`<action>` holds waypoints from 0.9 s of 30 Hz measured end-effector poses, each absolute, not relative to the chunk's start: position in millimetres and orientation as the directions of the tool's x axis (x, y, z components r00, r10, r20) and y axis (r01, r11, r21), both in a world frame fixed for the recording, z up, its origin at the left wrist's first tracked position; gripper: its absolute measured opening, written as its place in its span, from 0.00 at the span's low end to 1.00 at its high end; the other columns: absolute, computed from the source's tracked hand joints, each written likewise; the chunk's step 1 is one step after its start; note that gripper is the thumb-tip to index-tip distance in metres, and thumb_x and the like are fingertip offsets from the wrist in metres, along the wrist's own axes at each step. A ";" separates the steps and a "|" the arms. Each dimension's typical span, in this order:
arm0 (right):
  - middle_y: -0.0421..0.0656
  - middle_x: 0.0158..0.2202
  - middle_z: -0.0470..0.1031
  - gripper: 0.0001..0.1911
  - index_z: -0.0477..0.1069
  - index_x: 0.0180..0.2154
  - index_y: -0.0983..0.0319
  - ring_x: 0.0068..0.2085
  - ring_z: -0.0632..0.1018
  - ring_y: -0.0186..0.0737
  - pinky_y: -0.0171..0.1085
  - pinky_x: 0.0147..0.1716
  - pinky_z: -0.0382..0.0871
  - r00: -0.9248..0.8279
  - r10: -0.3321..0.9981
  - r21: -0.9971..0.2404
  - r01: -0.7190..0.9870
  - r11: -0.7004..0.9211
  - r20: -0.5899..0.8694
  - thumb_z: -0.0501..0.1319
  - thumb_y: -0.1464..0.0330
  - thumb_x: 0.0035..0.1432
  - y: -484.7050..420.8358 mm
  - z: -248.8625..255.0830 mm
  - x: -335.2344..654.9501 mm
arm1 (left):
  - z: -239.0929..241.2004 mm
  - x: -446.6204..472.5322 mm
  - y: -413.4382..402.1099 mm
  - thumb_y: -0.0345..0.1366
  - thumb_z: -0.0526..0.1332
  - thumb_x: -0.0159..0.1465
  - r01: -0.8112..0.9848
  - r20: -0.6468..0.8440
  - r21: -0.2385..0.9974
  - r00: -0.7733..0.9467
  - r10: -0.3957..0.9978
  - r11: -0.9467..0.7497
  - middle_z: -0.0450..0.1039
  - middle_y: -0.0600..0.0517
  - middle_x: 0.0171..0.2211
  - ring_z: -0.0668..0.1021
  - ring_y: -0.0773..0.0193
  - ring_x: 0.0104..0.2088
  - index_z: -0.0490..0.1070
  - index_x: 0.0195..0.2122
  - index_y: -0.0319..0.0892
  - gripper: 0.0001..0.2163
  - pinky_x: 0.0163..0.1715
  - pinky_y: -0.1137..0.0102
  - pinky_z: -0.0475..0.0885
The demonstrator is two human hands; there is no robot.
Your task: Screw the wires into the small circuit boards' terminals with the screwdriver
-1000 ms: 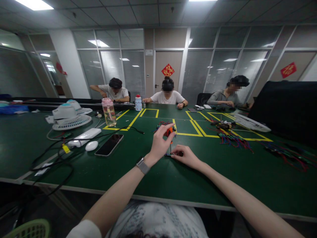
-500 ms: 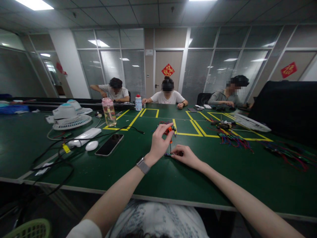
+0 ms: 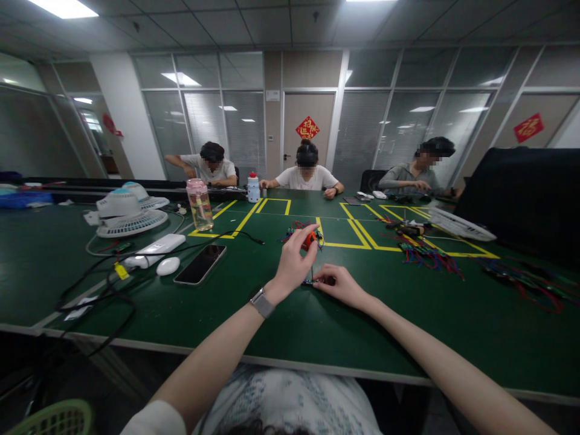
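My left hand (image 3: 294,257) is wrapped round the orange and black handle of a screwdriver (image 3: 310,239), which stands upright with its thin shaft pointing down. At the tip of the shaft, a small circuit board (image 3: 309,282) lies on the green table. The fingertips of my right hand (image 3: 338,284) pinch the right end of this board. Much of the board is hidden by my fingers. Just behind the screwdriver lies a bunch of red and blue wires (image 3: 293,228), partly covered by my left hand.
Wired circuit boards (image 3: 426,257) lie to the right, beside dark-handled tools (image 3: 410,229) and a white keyboard (image 3: 460,225). On the left are a phone (image 3: 200,264), a white case (image 3: 168,266), a power strip (image 3: 156,251), cables, a bottle (image 3: 199,205) and fans (image 3: 131,220). Three people sit opposite.
My left fingers have shifted slightly round the screwdriver handle. My right hand stays on the board. The person at the right has raised a hand a little.
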State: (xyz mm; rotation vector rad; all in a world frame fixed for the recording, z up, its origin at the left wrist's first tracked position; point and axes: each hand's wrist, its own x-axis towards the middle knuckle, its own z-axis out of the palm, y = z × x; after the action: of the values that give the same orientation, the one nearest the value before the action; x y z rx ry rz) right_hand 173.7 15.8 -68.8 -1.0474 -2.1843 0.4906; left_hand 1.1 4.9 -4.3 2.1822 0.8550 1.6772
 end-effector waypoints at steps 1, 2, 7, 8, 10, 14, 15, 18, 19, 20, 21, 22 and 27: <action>0.43 0.29 0.72 0.08 0.78 0.35 0.63 0.29 0.72 0.35 0.34 0.30 0.66 -0.462 0.793 -0.578 0.545 0.607 0.396 0.64 0.66 0.55 15.7 -68.7 173.6 | -4.1 1.2 4.6 0.31 0.55 0.65 0.303 0.799 0.518 0.163 0.579 -0.800 0.71 0.48 0.44 0.74 0.65 0.39 0.67 0.54 0.44 0.16 0.41 0.70 0.71; 0.43 0.29 0.72 0.08 0.78 0.35 0.63 0.29 0.72 0.35 0.34 0.30 0.66 -0.463 0.794 -0.579 0.546 0.606 0.394 0.64 0.66 0.55 15.4 -68.4 173.5 | -4.0 1.2 4.3 0.31 0.55 0.65 0.313 0.807 0.502 0.165 0.566 -0.806 0.72 0.49 0.43 0.74 0.65 0.39 0.67 0.53 0.44 0.15 0.42 0.70 0.71; 0.42 0.28 0.71 0.08 0.78 0.34 0.63 0.29 0.72 0.35 0.34 0.29 0.65 -0.472 0.793 -0.568 0.557 0.607 0.385 0.63 0.66 0.55 14.0 -66.1 173.2 | -3.0 1.2 2.9 0.32 0.53 0.67 0.320 0.826 0.474 0.161 0.540 -0.820 0.72 0.48 0.44 0.75 0.64 0.42 0.66 0.55 0.44 0.16 0.44 0.68 0.70; 0.42 0.29 0.71 0.08 0.78 0.34 0.63 0.29 0.72 0.35 0.34 0.29 0.65 -0.473 0.792 -0.566 0.557 0.608 0.386 0.63 0.66 0.55 14.0 -66.0 173.2 | -2.6 1.2 2.9 0.32 0.52 0.67 0.313 0.829 0.475 0.154 0.537 -0.823 0.72 0.47 0.46 0.75 0.63 0.44 0.66 0.55 0.44 0.16 0.46 0.67 0.70; 0.42 0.29 0.71 0.07 0.78 0.34 0.63 0.29 0.72 0.35 0.34 0.29 0.65 -0.473 0.790 -0.564 0.555 0.611 0.390 0.63 0.67 0.56 14.3 -66.4 173.5 | -1.8 1.2 3.0 0.31 0.50 0.68 0.299 0.837 0.476 0.134 0.531 -0.827 0.71 0.46 0.49 0.74 0.62 0.48 0.66 0.55 0.43 0.16 0.47 0.66 0.70; 0.42 0.29 0.71 0.07 0.78 0.34 0.63 0.29 0.72 0.35 0.33 0.29 0.65 -0.466 0.791 -0.568 0.553 0.610 0.396 0.63 0.67 0.55 15.5 -68.3 174.0 | -1.0 1.1 3.9 0.32 0.53 0.67 0.297 0.837 0.488 0.108 0.537 -0.821 0.72 0.47 0.46 0.75 0.63 0.44 0.68 0.53 0.44 0.14 0.42 0.69 0.71; 0.42 0.29 0.71 0.07 0.78 0.34 0.63 0.29 0.72 0.35 0.34 0.29 0.65 -0.466 0.791 -0.569 0.552 0.610 0.396 0.63 0.66 0.55 15.6 -68.6 174.1 | -0.9 1.1 3.9 0.32 0.54 0.67 0.307 0.839 0.484 0.103 0.534 -0.819 0.72 0.48 0.44 0.74 0.64 0.43 0.69 0.52 0.44 0.14 0.41 0.70 0.71; 0.42 0.28 0.71 0.08 0.78 0.34 0.63 0.29 0.72 0.35 0.34 0.29 0.65 -0.465 0.792 -0.571 0.551 0.609 0.395 0.63 0.66 0.55 15.6 -68.4 174.0 | -0.5 0.7 2.3 0.34 0.60 0.64 0.355 0.853 0.463 0.070 0.517 -0.812 0.69 0.51 0.38 0.73 0.65 0.38 0.73 0.46 0.44 0.10 0.40 0.71 0.70; 0.42 0.28 0.71 0.08 0.78 0.34 0.63 0.29 0.71 0.35 0.34 0.29 0.65 -0.465 0.792 -0.572 0.551 0.608 0.395 0.63 0.66 0.55 15.5 -68.1 173.9 | -0.2 0.5 1.4 0.35 0.61 0.63 0.368 0.854 0.461 0.061 0.516 -0.807 0.68 0.51 0.37 0.73 0.66 0.37 0.73 0.45 0.44 0.09 0.40 0.71 0.70; 0.42 0.28 0.71 0.08 0.78 0.34 0.63 0.28 0.71 0.35 0.34 0.29 0.65 -0.465 0.792 -0.572 0.550 0.608 0.395 0.63 0.66 0.55 15.3 -67.8 173.8 | 0.2 0.3 0.4 0.35 0.60 0.63 0.375 0.854 0.463 0.056 0.518 -0.803 0.67 0.51 0.36 0.72 0.66 0.36 0.74 0.44 0.43 0.09 0.40 0.71 0.70; 0.42 0.28 0.71 0.08 0.78 0.34 0.63 0.28 0.71 0.35 0.34 0.29 0.65 -0.466 0.791 -0.571 0.549 0.610 0.396 0.63 0.66 0.55 15.1 -67.5 173.7 | 0.5 0.0 -0.5 0.35 0.59 0.64 0.376 0.851 0.467 0.055 0.522 -0.800 0.66 0.51 0.37 0.72 0.66 0.37 0.74 0.44 0.43 0.09 0.40 0.71 0.70; 0.42 0.28 0.70 0.08 0.78 0.34 0.63 0.28 0.71 0.35 0.34 0.29 0.65 -0.466 0.790 -0.571 0.548 0.611 0.398 0.63 0.66 0.55 15.0 -67.3 173.6 | 0.8 -0.2 -1.1 0.35 0.57 0.65 0.370 0.848 0.471 0.058 0.526 -0.800 0.67 0.50 0.38 0.73 0.65 0.38 0.73 0.46 0.43 0.10 0.40 0.71 0.70; 0.42 0.29 0.71 0.08 0.78 0.33 0.63 0.29 0.72 0.36 0.34 0.29 0.65 -0.468 0.786 -0.574 0.540 0.616 0.404 0.63 0.65 0.55 14.9 -67.5 173.9 | -0.5 0.1 1.9 0.31 0.49 0.69 0.289 0.833 0.503 0.089 0.546 -0.815 0.71 0.47 0.47 0.73 0.63 0.48 0.68 0.53 0.43 0.15 0.49 0.67 0.68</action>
State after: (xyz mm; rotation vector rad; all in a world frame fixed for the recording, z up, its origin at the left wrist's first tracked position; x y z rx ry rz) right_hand 173.9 14.9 -67.5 -1.0372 -2.1870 0.4880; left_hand 0.1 1.9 -0.5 2.1533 0.8427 1.8016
